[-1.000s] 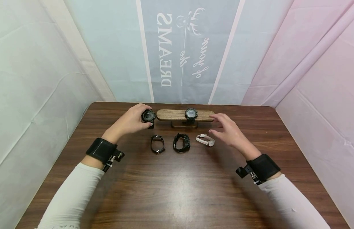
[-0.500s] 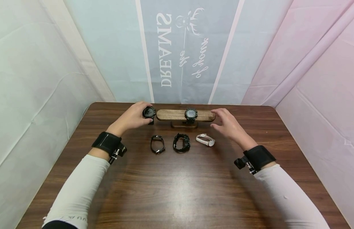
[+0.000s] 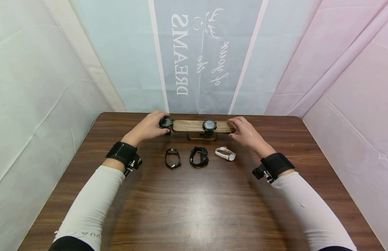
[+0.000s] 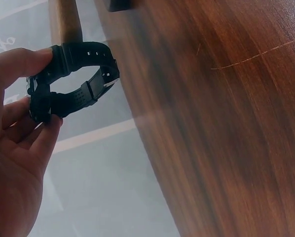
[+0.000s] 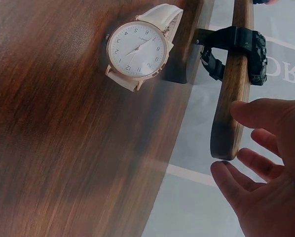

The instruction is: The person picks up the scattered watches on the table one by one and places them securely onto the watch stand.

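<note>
My left hand [image 3: 146, 127] pinches a black digital watch [image 3: 166, 122] by its case, thumb on one edge and fingers on the other. Its strap forms a closed loop in the left wrist view. That watch is right at the left end of the wooden watch stand [image 3: 188, 126]; whether the bar's tip has entered the loop, I cannot tell. A second black watch [image 3: 209, 124] sits around the bar, right of its middle. My right hand [image 3: 248, 133] holds the bar's right end, the thumb [image 5: 246, 112] on its face and fingers curled about the end.
In front of the stand lie a thin black watch [image 3: 173, 158], a chunky black watch [image 3: 199, 157] and a white-strapped watch [image 3: 225, 153] on the brown wooden table [image 3: 194, 202]. A printed cloth backdrop [image 3: 200, 55] hangs behind the table's far edge.
My left hand has carried the black watch slightly back and right, up to the stand's left end. My right hand has moved inward from beside the stand and taken hold of its right end.
</note>
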Demonstrator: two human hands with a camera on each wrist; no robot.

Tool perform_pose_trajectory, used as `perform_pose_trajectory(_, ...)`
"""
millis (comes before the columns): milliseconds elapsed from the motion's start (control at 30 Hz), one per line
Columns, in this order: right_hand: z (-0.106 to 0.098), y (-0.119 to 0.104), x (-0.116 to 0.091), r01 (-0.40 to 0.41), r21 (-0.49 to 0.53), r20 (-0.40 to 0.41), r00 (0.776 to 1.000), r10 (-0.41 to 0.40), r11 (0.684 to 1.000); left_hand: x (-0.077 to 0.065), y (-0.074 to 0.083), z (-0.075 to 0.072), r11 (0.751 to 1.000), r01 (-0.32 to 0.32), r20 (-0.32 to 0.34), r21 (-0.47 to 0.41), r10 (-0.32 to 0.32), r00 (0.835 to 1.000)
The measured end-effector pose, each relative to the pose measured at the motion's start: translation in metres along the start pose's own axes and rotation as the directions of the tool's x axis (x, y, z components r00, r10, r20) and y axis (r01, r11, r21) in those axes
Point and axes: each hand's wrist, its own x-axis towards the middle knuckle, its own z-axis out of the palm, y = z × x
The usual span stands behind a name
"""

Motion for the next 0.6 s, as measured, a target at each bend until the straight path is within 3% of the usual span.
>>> perform_pose_trajectory(600, 0.0034, -0.0008, 0.0091, 0.001, -0.044, 0.0, 1.0, -0.001, 0.999, 0.0096, 0.0017, 0.0059, 1.0, -0.028, 0.01, -0.011, 0.028, 1.0)
